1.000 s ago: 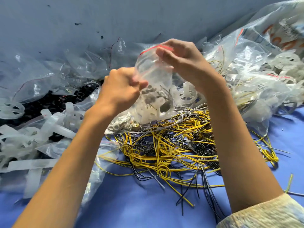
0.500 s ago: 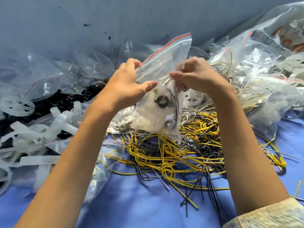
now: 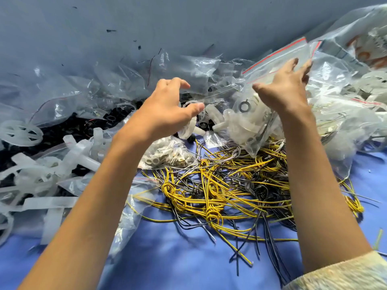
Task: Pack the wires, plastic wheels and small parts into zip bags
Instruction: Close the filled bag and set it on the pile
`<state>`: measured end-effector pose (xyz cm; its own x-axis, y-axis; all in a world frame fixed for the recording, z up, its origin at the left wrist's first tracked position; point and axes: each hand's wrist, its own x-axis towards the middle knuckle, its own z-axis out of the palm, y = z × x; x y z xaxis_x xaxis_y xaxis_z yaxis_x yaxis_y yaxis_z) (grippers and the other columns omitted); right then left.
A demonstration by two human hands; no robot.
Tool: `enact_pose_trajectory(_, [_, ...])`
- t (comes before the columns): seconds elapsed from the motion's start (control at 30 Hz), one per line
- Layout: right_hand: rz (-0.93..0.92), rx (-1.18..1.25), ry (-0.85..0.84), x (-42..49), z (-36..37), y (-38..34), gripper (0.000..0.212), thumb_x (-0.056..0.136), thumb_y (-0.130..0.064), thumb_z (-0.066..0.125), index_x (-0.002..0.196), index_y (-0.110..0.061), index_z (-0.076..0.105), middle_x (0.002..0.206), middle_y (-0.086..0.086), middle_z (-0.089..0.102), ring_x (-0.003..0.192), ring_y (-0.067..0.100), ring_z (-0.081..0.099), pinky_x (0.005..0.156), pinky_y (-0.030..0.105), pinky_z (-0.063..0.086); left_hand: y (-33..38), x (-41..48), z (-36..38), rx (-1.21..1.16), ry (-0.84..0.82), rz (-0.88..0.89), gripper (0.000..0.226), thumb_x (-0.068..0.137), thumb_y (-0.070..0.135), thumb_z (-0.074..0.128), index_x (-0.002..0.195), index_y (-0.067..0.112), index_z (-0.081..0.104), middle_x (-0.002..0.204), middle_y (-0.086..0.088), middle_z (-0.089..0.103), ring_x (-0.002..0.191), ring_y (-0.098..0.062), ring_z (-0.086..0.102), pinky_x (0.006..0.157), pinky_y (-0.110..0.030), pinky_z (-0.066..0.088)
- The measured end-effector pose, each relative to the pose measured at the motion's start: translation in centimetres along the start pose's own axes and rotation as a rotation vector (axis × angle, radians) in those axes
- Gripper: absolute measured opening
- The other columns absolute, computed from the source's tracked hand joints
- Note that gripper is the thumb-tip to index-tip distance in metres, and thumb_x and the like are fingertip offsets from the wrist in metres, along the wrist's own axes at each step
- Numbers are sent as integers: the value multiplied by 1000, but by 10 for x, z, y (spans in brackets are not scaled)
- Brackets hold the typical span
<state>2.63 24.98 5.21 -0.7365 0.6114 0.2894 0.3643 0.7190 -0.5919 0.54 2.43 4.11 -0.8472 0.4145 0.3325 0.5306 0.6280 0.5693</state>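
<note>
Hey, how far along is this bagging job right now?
Done: one filled zip bag of white plastic parts is by the open right hand, beside other filled bags. In hand: nothing gripped; the left hand is open. Left: the yellow and black wires lie loose on the blue table, and white plastic wheels and black small parts are unbagged at left.

Bright, even daylight – glare on clear plastic, motion blur upper right, wide-angle bowing.
</note>
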Motion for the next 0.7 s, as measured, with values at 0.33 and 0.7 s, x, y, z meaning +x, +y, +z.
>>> enact_pose_trajectory(0.33, [-192,-20,218,-6,-2,-13,69,71,-10,70,134,-14,42,135,15,43,119,32,47,98,40,44,1,-1,1,22,-62,-10,47,90,45,57,130,23,45,140,-2,35,121,-13,46,95,-26,32])
enact_pose_trajectory(0.7, [-162,-373,-380,-10,40,8,72,69,-10,81,130,-33,50,139,11,23,134,36,16,105,62,26,-2,-1,-2,29,-109,-4,45,90,46,56,128,24,47,140,-1,34,116,-11,46,92,-22,30])
